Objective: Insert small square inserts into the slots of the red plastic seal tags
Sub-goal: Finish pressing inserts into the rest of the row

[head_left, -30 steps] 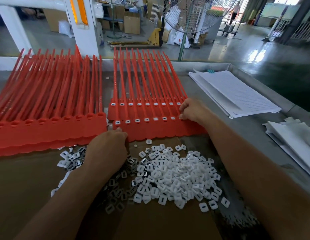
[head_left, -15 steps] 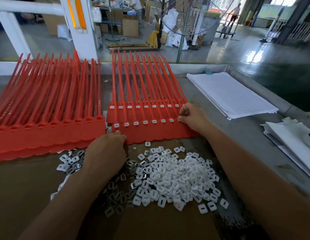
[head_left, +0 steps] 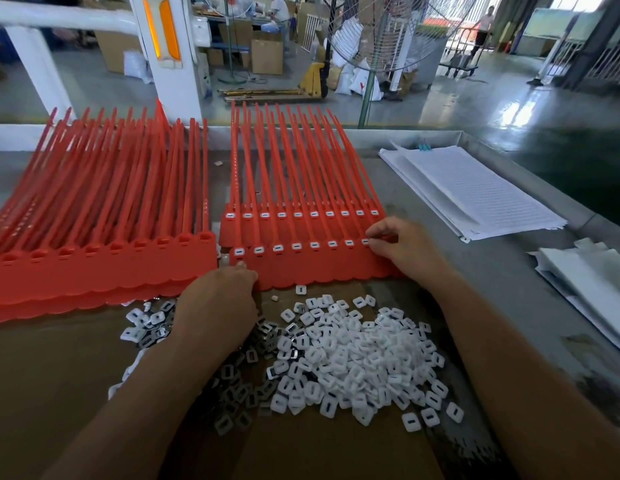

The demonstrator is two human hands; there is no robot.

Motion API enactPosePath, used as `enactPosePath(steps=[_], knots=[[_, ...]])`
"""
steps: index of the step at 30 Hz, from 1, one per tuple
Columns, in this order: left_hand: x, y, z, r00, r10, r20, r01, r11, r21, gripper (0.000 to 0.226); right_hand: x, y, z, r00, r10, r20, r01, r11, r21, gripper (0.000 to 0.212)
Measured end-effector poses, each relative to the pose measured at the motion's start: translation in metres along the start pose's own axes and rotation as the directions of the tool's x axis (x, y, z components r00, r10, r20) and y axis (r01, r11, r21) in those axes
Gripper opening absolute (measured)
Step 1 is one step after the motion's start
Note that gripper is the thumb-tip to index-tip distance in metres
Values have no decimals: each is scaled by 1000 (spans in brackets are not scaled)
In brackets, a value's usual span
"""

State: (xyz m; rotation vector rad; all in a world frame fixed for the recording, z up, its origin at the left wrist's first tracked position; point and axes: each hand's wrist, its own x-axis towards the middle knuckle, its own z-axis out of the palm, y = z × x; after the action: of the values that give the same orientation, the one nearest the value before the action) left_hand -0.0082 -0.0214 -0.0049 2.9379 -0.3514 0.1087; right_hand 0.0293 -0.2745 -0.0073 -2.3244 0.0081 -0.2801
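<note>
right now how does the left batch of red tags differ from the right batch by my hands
The left batch has slots that look empty; the right batch has white inserts seated in its slots. The left batch is piled in many layers; the right batch shows two staggered rows. The right hand has its fingers at the right batch's end slot, well apart from the left batch. Both are red joined tags with tails pointing away.

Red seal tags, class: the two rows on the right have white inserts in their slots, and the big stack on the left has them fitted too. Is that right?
Not quite. The head view shows that the stack on the left has bare red slots with no white inserts in them. The two rows on the right do carry white inserts, as stated.
</note>
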Motion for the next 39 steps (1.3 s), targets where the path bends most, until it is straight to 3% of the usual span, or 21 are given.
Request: enactPosePath(steps=[4, 8, 14, 29, 33, 37, 39], knots=[[0, 0, 1, 1000, 6, -2, -6, 1000, -5, 39, -14, -15, -12, 975, -54, 216, 45, 998, 45, 23], [0, 0, 1, 1000, 5, -1, -5, 1000, -5, 39, -26, -35, -10, 867, -104, 487, 129, 991, -18, 22], [0, 0, 1, 1000, 10, -6, -10, 1000, -1, 38, -31, -39, 3, 808, -78, 584, 123, 992, -38, 18], [-1, 1, 0, 1000, 14, -11, -13, 1000, 7, 41, -30, -42, 4, 810, -51, 584, 173, 973, -155, 21], [-1, 0, 1, 1000, 4, -4, -4, 1000, 5, 39, -33, -41, -1, 854, -52, 518, 84, 996, -40, 16], [-1, 1, 0, 1000, 14, -19, -14, 1000, 0, 39, -27, -35, -8, 930, -7, 367, -56, 986, 159, 15], [-1, 1, -1, 1000, 12, -23, -12, 1000, 5, 39, -22, -31, -12, 961, 27, 276, -76, 982, 171, 17]])
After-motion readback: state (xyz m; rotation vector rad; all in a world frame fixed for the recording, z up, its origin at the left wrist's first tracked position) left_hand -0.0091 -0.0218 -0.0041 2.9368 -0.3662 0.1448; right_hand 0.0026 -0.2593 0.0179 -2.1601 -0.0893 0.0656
